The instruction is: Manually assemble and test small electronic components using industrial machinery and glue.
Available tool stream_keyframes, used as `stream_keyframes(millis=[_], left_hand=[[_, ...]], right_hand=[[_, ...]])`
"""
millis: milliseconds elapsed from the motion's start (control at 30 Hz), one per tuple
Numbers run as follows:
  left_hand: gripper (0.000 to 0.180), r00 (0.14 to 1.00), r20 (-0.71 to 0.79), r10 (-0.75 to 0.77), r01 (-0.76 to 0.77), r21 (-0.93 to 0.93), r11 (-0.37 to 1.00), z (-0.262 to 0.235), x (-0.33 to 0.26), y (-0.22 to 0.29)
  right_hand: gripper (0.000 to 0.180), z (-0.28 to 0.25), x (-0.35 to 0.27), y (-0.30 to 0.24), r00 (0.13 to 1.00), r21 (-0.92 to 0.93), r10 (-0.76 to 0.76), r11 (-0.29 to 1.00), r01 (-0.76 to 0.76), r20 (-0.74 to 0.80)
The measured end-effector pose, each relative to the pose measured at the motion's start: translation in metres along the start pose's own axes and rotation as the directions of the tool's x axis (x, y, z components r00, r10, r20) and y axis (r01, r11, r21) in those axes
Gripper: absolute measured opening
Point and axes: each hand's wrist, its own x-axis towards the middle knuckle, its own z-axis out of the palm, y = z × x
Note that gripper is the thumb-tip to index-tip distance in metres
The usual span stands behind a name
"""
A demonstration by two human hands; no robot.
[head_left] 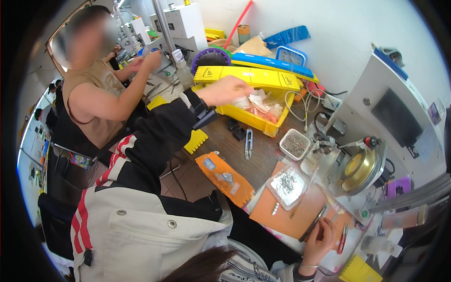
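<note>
My left arm stretches across the bench to a yellow bin (pixel 270 128). My left hand (pixel 226 90) is over its near-left part, fingers curled at crumpled clear and white plastic bags (pixel 259 102). What the fingertips grip there is blurred. Low on the right, my right hand (pixel 320 238) rests on an orange work mat (pixel 293 220), its fingers bent together around a thin metal tool (pixel 335 216) that shows only a short end. Dark tweezers (pixel 314 223) lie just left of that hand, red-handled pliers (pixel 343 238) just right. Beyond is a clear tray (pixel 287 184) of small metal pieces.
A white dish (pixel 294 144) of tiny metal parts stands near a machine with a round brass-coloured disc (pixel 353 165). Blue-handled pliers (pixel 248 144) and an orange board (pixel 224 178) lie on the bench. A yellow lid (pixel 246 76) leans behind the bin. A co-worker (pixel 101 89) sits at left.
</note>
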Motion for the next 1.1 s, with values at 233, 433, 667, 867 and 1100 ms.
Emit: stream_keyframes(millis=[233,433,667,867,1100], left_hand=[[0.044,0.992,-0.129,0.011,0.001,0.09,0.996,-0.015,-0.013,0.019],[0.032,0.834,-0.191,0.518,-0.235,0.727,0.645,-0.038,-0.037,0.001],[0.024,0.995,-0.068,-0.074,0.093,0.334,0.938,-0.042,-0.059,0.027],[0.022,0.994,-0.015,0.105,-0.103,0.064,0.993,-0.047,-0.087,0.028],[0.022,0.864,-0.055,0.5,-0.502,-0.04,0.864,-0.028,-0.051,0.127]], right_hand=[[0.013,-0.003,-0.004,-0.007,1.0,-0.029,0.003,1.0,-0.003,0.001],[0.013,-0.002,0.009,-0.021,0.996,-0.075,-0.085,0.993,0.086,0.014],[0.011,-0.009,0.004,-0.021,0.99,-0.106,-0.141,0.985,0.138,-0.027],[0.015,0.008,-0.018,0.042,0.991,0.08,-0.1,0.991,0.107,-0.086],[0.018,0.003,0.004,-0.002,0.998,-0.067,-0.009,0.998,0.006,-0.054]])
